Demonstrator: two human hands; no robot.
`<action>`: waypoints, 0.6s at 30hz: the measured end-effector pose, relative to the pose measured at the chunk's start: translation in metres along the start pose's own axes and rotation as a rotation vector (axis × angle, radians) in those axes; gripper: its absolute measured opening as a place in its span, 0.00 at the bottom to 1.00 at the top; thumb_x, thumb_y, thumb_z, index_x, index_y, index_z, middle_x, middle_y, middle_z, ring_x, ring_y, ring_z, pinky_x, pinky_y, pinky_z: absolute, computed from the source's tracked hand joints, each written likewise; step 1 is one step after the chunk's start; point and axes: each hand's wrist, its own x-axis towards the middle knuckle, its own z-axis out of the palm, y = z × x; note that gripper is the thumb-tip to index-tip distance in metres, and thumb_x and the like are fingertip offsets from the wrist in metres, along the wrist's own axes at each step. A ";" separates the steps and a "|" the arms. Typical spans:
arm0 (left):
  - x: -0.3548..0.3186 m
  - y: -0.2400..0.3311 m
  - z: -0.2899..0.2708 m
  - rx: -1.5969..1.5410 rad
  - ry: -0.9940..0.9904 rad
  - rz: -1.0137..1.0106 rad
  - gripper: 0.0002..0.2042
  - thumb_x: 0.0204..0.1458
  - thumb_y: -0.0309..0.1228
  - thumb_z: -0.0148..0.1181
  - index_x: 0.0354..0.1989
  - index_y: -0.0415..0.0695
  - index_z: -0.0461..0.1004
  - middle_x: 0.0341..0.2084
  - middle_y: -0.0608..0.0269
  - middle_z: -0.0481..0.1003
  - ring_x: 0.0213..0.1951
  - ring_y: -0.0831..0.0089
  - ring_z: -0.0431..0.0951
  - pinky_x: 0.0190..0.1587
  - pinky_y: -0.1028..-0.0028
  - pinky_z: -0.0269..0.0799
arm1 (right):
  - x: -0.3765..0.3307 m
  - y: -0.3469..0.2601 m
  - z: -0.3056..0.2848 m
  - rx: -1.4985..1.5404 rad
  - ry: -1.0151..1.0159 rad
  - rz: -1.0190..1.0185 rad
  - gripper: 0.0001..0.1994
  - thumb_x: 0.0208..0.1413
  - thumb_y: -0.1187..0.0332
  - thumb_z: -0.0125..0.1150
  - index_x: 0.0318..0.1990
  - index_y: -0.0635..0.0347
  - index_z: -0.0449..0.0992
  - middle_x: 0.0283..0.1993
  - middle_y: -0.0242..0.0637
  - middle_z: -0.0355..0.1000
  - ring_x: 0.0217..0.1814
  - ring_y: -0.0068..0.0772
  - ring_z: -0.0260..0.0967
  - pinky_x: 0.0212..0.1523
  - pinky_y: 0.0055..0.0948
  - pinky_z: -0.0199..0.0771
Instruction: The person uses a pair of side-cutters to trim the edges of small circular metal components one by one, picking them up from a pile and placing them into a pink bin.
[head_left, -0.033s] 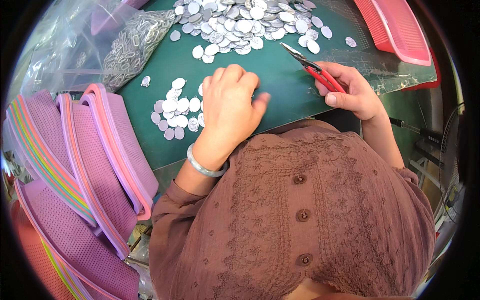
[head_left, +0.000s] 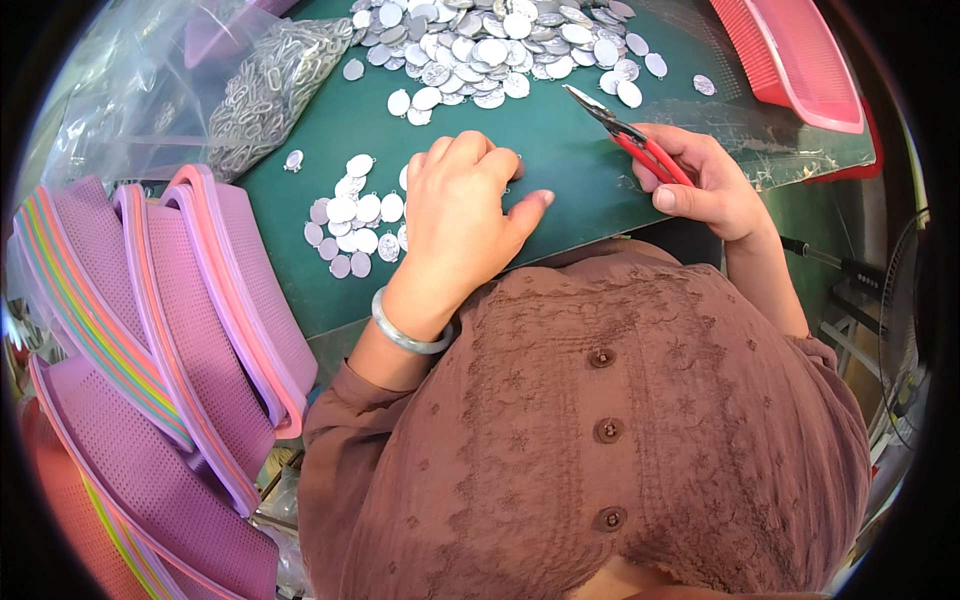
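Observation:
My right hand is closed around the red handles of a pair of pliers, whose metal jaws point up and to the left above the table. My left hand, back upward, rests low over the green table top. Its fingers curl downward, their tips largely hidden, while the thumb stands apart; nothing shows in its grasp. Beside it on the left lies a small cluster of silvery oval medals, partly covered by the hand. A much larger heap of similar medals spreads across the far side.
A clear plastic bag at the far left holds many metal links. Stacked purple perforated baskets crowd the left edge. At the far right stands a pink basket. One medal lies alone near the bag.
My left thumb has swung outward, away from the fingers. The right hand keeps the pliers in nearly the same place.

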 end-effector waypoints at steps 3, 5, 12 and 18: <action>0.005 -0.028 0.001 -0.046 0.131 -0.010 0.08 0.39 0.27 0.64 0.28 0.41 0.74 0.23 0.59 0.72 0.28 0.63 0.72 0.32 0.68 0.67 | -0.002 0.001 -0.002 -0.025 -0.005 -0.018 0.31 0.45 0.66 0.64 0.55 0.72 0.62 0.33 0.26 0.65 0.34 0.14 0.59 0.36 0.14 0.60; 0.014 -0.043 -0.007 0.085 0.237 -0.126 0.08 0.41 0.28 0.62 0.31 0.41 0.76 0.24 0.59 0.71 0.29 0.65 0.73 0.33 0.68 0.68 | -0.001 0.000 -0.001 -0.020 -0.015 -0.029 0.31 0.46 0.66 0.64 0.56 0.72 0.62 0.33 0.25 0.64 0.33 0.14 0.58 0.35 0.14 0.60; 0.028 -0.067 -0.005 0.251 0.222 -0.162 0.10 0.41 0.32 0.63 0.34 0.44 0.77 0.24 0.61 0.70 0.28 0.65 0.71 0.32 0.70 0.66 | 0.000 0.002 0.001 0.021 -0.011 -0.028 0.31 0.46 0.66 0.65 0.56 0.72 0.61 0.32 0.24 0.63 0.33 0.12 0.57 0.33 0.13 0.58; 0.030 -0.067 -0.014 -0.733 0.171 -0.607 0.06 0.46 0.29 0.61 0.28 0.40 0.76 0.23 0.65 0.74 0.24 0.76 0.72 0.26 0.76 0.65 | -0.001 0.003 0.000 0.048 -0.023 -0.034 0.31 0.46 0.66 0.65 0.56 0.72 0.61 0.33 0.25 0.64 0.34 0.13 0.58 0.35 0.13 0.59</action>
